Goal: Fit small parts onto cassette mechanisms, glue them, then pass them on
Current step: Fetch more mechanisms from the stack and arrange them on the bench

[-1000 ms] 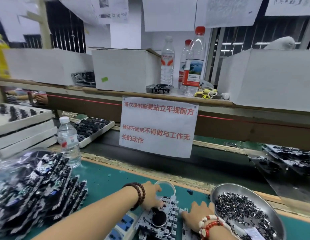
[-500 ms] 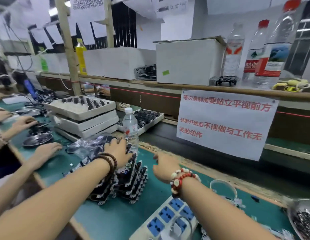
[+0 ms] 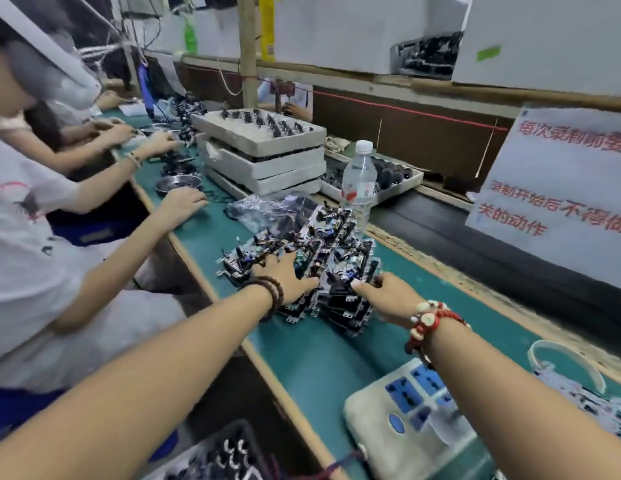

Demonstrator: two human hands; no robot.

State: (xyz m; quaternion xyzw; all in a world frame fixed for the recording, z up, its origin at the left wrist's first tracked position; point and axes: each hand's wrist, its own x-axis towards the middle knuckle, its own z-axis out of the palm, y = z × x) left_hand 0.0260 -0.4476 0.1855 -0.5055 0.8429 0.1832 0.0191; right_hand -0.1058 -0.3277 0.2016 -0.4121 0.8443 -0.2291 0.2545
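Observation:
A pile of black-and-silver cassette mechanisms (image 3: pixel 323 244) stands in rows on the green bench mat (image 3: pixel 312 355), left of my working spot. My left hand (image 3: pixel 285 277), with dark beads at the wrist, lies with spread fingers on the near left of the pile. My right hand (image 3: pixel 388 296), wearing a red-and-white bead bracelet, pinches a mechanism (image 3: pixel 340 289) at the pile's near right edge between thumb and curled fingers. A few more mechanisms (image 3: pixel 579 400) lie at the far right, blurred.
A white power strip (image 3: pixel 406 414) sits under my right forearm. A water bottle (image 3: pixel 359 178), a crumpled plastic bag (image 3: pixel 267 209) and stacked foam trays (image 3: pixel 264 157) stand behind the pile. A neighbour's hand (image 3: pixel 182 202) and steel dish (image 3: pixel 177 183) lie left. The conveyor (image 3: pixel 440 226) and a paper sign (image 3: pixel 558 188) are to the right.
My view has swung left. Both hands left the mechanism in front of me, reached across to the pile, and now rest on it, the right one pinching a mechanism.

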